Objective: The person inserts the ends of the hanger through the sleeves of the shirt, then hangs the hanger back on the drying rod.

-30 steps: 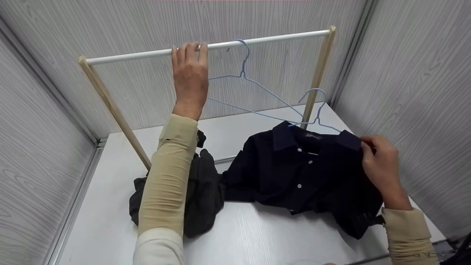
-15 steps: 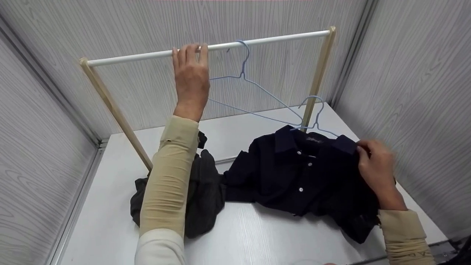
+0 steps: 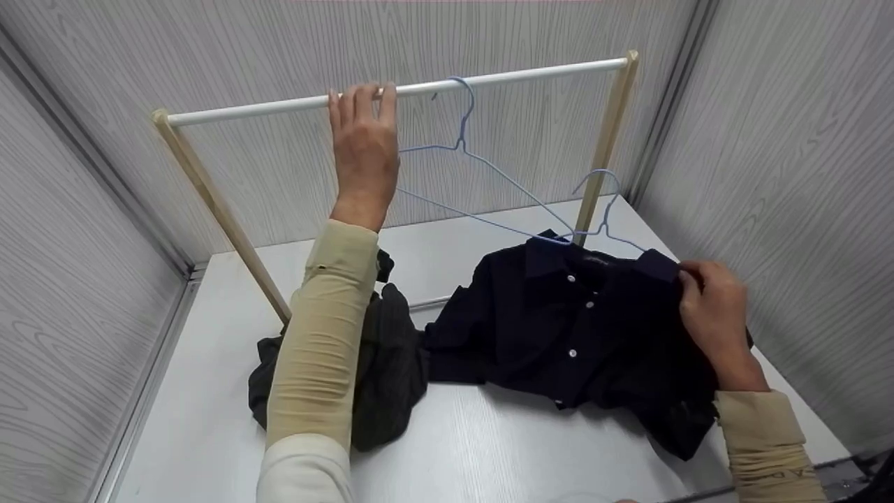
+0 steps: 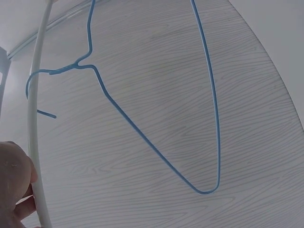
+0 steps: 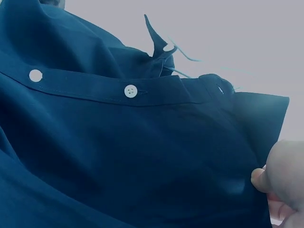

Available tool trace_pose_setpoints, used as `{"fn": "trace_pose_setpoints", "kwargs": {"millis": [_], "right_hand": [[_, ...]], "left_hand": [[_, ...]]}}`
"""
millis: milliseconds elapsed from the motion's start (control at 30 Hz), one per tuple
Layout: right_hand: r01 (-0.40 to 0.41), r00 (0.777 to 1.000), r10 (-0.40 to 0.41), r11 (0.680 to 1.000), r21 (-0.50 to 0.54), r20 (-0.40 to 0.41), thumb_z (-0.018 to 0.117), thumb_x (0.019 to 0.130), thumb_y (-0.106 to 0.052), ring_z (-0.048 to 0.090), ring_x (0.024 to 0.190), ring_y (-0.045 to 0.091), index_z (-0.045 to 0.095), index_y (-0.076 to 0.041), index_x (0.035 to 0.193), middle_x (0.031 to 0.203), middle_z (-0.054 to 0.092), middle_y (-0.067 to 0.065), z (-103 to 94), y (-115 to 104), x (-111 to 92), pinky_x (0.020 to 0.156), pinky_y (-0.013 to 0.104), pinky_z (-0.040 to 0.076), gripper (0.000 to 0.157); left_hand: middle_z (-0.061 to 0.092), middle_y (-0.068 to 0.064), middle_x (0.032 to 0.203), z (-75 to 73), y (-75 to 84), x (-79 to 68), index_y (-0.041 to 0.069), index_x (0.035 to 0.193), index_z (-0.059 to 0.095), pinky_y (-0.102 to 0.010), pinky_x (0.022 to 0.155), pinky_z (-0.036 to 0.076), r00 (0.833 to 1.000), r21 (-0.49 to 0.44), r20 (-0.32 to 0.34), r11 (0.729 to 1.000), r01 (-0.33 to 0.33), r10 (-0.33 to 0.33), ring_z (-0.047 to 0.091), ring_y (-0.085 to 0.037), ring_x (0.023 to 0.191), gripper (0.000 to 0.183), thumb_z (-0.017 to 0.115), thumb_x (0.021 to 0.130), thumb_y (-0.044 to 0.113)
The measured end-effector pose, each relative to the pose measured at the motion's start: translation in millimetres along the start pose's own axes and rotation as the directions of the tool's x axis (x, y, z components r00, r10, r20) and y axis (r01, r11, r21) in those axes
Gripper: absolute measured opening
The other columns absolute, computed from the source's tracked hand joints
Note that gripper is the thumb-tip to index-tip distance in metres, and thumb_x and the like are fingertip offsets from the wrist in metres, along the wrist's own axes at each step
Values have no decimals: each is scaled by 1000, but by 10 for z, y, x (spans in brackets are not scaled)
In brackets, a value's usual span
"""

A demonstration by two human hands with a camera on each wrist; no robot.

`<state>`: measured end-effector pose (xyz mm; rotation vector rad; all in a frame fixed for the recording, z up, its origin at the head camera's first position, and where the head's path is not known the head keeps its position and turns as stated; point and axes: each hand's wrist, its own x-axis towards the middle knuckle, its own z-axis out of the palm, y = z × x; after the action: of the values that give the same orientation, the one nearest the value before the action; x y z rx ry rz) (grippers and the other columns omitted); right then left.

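In the head view my left hand (image 3: 364, 157) grips the white rail (image 3: 258, 107) of a clothes rack, fingers curled over it. A blue wire hanger (image 3: 520, 185) hangs on that rail, just right of the hand. At the right, a navy button-up shirt (image 3: 538, 314) has a second blue hanger (image 3: 606, 227) in its neck, hook standing above the collar. My right hand (image 3: 716, 314) pinches the shirt near the shoulder, beside the collar's right point. White buttons (image 5: 130, 91) run down the shirt front in the right wrist view. The lower arms of the second hanger are hidden inside the shirt.
Dark grey cloth (image 3: 391, 370) lies bunched on the white table (image 3: 461, 440), partly under my left forearm. Wooden posts (image 3: 220, 216) hold up the rail at each end. Pale wood-grain walls (image 3: 789, 175) enclose the table at the back and sides.
My right hand has shifted slightly left with the shirt. The hook of the shirt's hanger dipped, then rose again. My left hand stays on the rail.
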<state>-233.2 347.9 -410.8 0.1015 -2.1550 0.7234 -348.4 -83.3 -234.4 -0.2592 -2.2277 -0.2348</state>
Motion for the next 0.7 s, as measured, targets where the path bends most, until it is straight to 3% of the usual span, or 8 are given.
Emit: {"fn": "trace_pose_setpoints", "kwargs": {"millis": [400,700], "right_hand": [[20,1000,-20,1000,-11,-14,61,91,7,62,87,44,67,13,96,92,66,29,-30,-144,248,77,45,43,10],[37,998,-37,999,-3,-52,59,94,4,63,84,41,68,12,99,93,67,28,-107,-272,520,74,22,34,13]], "left_hand": [[55,-13,136,-5,-11,2,8,141,53,-48,124,17,1000,-7,-8,1000,1,-1,44,-30,135,43,44,101,-3],[61,-9,128,-23,13,50,11,133,62,-43,121,24,997,-12,-64,999,34,-35,51,-27,129,35,47,103,5]]}}
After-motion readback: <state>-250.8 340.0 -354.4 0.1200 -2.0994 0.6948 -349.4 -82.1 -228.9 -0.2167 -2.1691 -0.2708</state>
